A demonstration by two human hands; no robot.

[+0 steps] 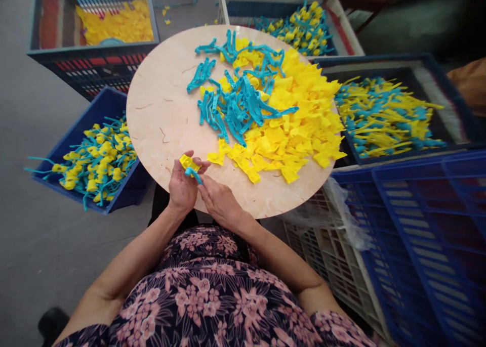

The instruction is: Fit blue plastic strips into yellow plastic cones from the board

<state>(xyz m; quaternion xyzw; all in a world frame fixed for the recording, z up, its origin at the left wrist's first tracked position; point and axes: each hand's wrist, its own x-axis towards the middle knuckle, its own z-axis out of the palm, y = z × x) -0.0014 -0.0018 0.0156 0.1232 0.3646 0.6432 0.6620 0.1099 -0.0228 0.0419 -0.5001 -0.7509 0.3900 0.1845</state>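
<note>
Near the front edge of the round table (159, 119), my two hands meet. My left hand (183, 185) is curled round a small yellow plastic piece (187, 161), which shows above its fingers. My right hand (218, 198) pinches a blue plastic strip (194, 174) that lies against the yellow piece; whether the two are joined I cannot tell. Beyond my hands lies a tangled pile of blue strips (243, 104). A broad heap of flat yellow pieces (304, 109) spreads over the right side of the table.
A blue bin (129, 198) on the left holds joined yellow-and-blue pieces. Behind it stands a crate (114, 48) with yellow pieces. More filled crates stand at the back (224, 3) and right (425, 63). Blue crates (410, 225) and a white crate (322, 241) flank my right side.
</note>
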